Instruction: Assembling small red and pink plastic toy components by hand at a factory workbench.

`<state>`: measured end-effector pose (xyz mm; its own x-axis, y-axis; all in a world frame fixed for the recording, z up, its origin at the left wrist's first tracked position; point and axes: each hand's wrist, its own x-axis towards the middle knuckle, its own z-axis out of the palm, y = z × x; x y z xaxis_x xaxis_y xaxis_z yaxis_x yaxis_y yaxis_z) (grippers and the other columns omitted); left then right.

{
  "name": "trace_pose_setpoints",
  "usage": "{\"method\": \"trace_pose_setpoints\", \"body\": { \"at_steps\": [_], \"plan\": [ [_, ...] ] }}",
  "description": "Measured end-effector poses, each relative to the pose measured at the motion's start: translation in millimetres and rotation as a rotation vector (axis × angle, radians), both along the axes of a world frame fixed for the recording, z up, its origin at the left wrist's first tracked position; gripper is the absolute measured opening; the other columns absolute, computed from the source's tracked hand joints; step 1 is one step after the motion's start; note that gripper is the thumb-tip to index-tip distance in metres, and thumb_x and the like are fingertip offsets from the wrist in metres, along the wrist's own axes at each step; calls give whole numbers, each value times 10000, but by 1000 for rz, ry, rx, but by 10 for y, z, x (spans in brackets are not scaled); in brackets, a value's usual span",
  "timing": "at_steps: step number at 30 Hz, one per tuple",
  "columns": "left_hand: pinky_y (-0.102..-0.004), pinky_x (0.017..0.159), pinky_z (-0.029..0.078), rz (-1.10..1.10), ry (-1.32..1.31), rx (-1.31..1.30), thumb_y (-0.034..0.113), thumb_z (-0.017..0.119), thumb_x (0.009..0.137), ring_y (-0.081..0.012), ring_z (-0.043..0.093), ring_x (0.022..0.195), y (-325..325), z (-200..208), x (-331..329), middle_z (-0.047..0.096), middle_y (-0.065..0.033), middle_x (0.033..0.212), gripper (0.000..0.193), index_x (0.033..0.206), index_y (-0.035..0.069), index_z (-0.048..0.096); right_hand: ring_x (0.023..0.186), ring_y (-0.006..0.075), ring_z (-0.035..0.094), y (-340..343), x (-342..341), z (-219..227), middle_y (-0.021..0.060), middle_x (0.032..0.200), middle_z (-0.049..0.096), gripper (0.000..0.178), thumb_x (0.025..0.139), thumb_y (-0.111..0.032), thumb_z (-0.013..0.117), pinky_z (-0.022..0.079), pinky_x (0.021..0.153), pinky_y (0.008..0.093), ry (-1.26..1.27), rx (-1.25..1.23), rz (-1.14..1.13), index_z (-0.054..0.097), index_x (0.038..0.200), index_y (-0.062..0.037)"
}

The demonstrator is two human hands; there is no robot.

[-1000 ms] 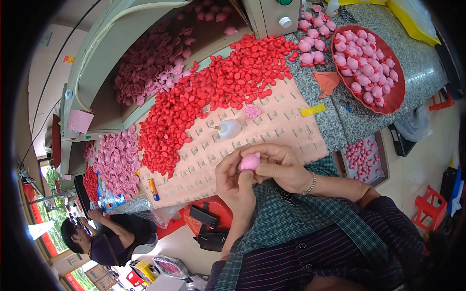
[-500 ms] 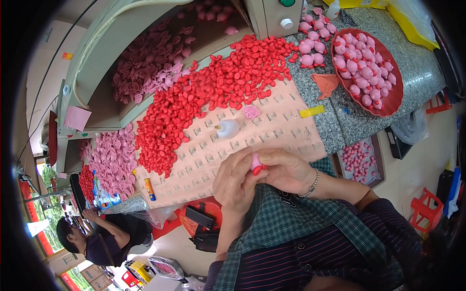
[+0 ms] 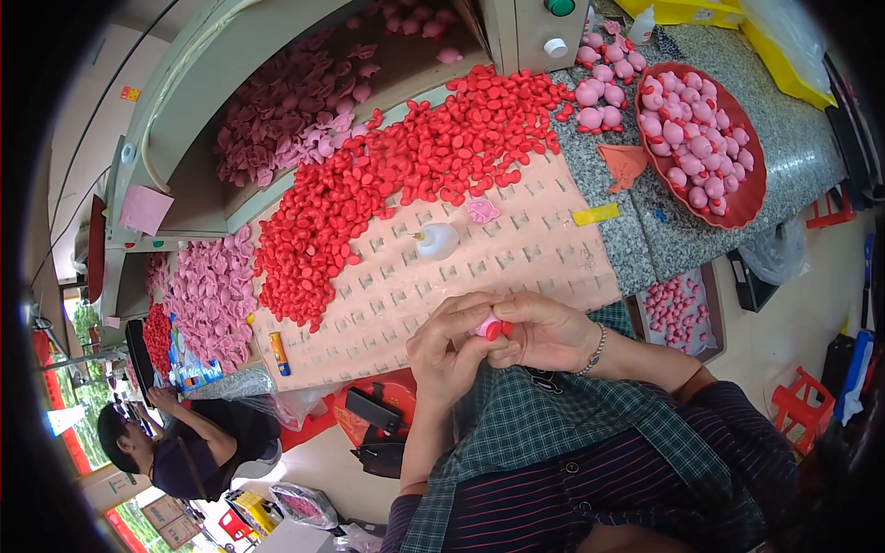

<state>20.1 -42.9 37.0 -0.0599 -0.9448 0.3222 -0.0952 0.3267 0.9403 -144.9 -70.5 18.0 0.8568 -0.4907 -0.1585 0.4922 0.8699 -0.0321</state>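
Observation:
Close to my body, both hands meet around a small pink figure piece (image 3: 483, 327) with red rounded feet (image 3: 500, 327). My left hand (image 3: 441, 348) is closed on it from the left, with thumb and fingertips pinching it. From the other side my right hand (image 3: 551, 334) grips the same piece, fingers curled. Fingers hide much of its pink body. Beyond my hands, a small white bottle with a thin nozzle (image 3: 437, 241) lies on the pinkish work mat (image 3: 525, 263). A loose, flat pink piece (image 3: 481, 211) rests a little farther off.
Red pieces (image 3: 369, 180) heap along the mat's far edge. Pink pieces (image 3: 214, 290) pile at left and inside a grey cabinet (image 3: 161, 120). A red dish (image 3: 745, 207) of footed pink figures stands at right. Another person (image 3: 198, 442) sits at far left.
Between my fingers the pink piece has turned, so both red feet now face up and show more fully. My hands stay closed on it, and the whole view has shifted slightly.

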Motion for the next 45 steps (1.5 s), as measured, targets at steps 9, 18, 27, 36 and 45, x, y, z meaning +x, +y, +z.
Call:
{"method": "trace_pose_setpoints", "body": {
  "at_steps": [9,18,27,36,45],
  "plan": [
    [-368,833,547,-79,-7,-81,-13,740,822,-317,670,1005,-11,-97,62,675,-256,1078,312,1092,3,585,732,105,533,19,31,42,0,832,583,192,970,-259,590,424,672,295,63,-25,-22,602,1056,-88],
    [-345,831,548,-22,-50,-95,0,764,806,-276,674,991,37,-100,63,680,-240,1085,317,1083,-7,610,692,98,510,29,43,8,2,831,577,217,965,-231,575,418,650,286,151,16,-30,575,1112,-71],
    [-329,877,533,-133,128,229,-28,628,914,-235,635,1042,86,-73,87,586,-238,1238,241,1147,-43,570,698,41,465,-19,43,17,7,989,594,382,978,-182,530,382,581,198,7,53,-34,504,1319,-12],
    [-330,875,531,-106,69,141,26,612,941,-242,650,998,92,-124,94,629,-240,1165,214,1138,-48,570,657,41,427,28,58,-53,-8,935,577,328,973,-199,556,386,587,198,28,71,-25,537,1252,-28],
    [-307,820,540,-99,383,255,140,662,936,-215,655,942,132,-349,142,634,-234,1128,281,1129,-33,553,631,50,444,-3,133,101,-15,868,564,312,966,-179,566,387,572,196,109,128,-41,542,1243,-39]
  ]
}}
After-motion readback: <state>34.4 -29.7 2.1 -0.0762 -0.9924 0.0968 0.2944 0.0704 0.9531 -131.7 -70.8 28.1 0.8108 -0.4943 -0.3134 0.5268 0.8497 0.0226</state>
